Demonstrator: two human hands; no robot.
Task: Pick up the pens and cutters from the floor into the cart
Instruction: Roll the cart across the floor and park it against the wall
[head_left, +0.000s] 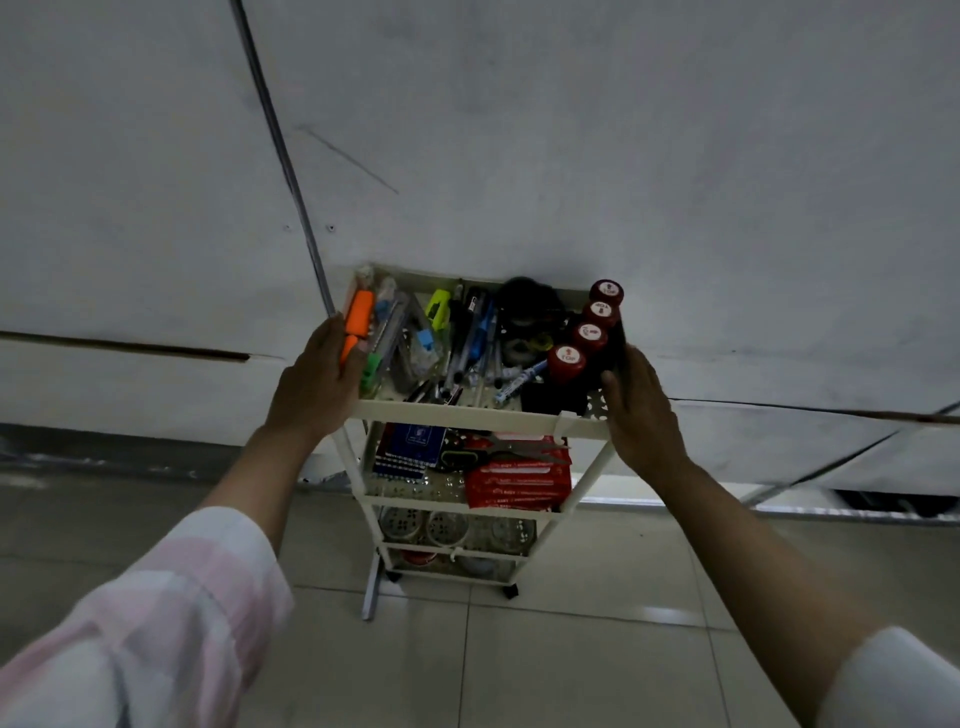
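Observation:
A white tiered cart (467, 413) stands against the wall. Its top tray holds an orange cutter (358, 314), a green cutter (437, 306), a grey cutter (389, 327) and several dark and blue pens (475, 338). My left hand (319, 382) grips the tray's left edge, fingers wrapped over the rim beside the orange cutter. My right hand (641, 410) clasps the tray's right edge. No pen or cutter shows on the visible floor.
Red-capped bottles (589, 330) line the tray's right side, with dark tape rolls (524, 312) behind. Scissors (498, 452), red packs (519, 478) and a blue booklet (410, 447) fill the second shelf; jars (447, 527) sit lower. Tiled floor (519, 665) spreads below.

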